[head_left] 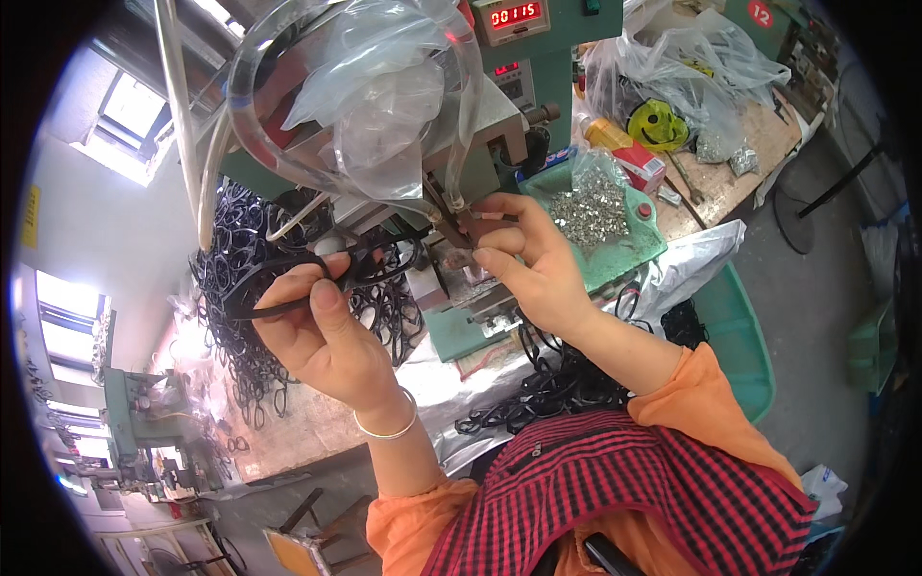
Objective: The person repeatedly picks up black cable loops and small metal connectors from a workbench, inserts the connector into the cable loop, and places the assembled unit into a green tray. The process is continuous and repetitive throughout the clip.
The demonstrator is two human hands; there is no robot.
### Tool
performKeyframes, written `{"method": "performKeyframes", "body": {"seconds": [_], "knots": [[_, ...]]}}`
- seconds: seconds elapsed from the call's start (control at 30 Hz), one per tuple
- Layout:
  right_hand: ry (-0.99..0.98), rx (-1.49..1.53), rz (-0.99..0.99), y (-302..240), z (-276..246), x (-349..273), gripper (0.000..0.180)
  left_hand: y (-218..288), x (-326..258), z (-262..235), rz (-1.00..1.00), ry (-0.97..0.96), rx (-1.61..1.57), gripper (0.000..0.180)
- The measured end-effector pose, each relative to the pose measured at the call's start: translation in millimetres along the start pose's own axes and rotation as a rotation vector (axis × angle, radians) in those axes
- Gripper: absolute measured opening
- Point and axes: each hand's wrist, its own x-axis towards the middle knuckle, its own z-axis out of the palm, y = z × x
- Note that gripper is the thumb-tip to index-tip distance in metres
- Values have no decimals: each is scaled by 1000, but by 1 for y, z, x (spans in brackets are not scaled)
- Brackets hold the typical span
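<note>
My left hand [331, 350] is raised at the left of a green bench machine [480, 144]. Its thumb and fingers pinch a looped black strap [236, 296], part of which runs right toward the machine's working head. Close up at that head is my right hand [547, 274], with thumb and fingers bent together under the clear tubes [468, 115]. Whatever those right fingertips grip is hidden by the fingers and machine parts. Just right of this hand, small shiny metal pieces [588, 211] lie in a green tray [629, 257].
Tangled black straps [226, 274] heap on the table at the left, and more straps [557, 389] lie before me. A green bin [754, 336] stands at the right. Plastic bags [691, 53], a yellow bottle [605, 133] and a red box [642, 166] occupy the back right.
</note>
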Motion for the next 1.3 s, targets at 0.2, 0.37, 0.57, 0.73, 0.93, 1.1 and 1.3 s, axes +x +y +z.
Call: {"method": "performKeyframes", "body": {"seconds": [0.2, 0.37, 0.57, 0.73, 0.93, 1.1, 1.3], "knots": [[-63, -540, -328, -11, -11, 14, 60, 1, 2, -2, -38, 2, -36, 19], [-127, -376, 42, -38, -5, 6, 62, 7, -25, -4, -11, -121, -23, 10], [114, -958, -2, -18, -92, -15, 37, 6, -58, 2, 473, -612, 332, 23], [-32, -1088, -22, 3, -135, -44, 34, -5, -59, 20, 629, -709, 448, 24], [111, -1063, -83, -1, -160, -15, 19, -7, -57, 16, 623, -718, 438, 22], [45, -1287, -8, -5, -149, -37, 11, -11, -62, 18, 620, -695, 431, 22], [-13, -1469, -64, 13, -141, -27, 10, -8, -87, 7, 431, -633, 395, 28]]}}
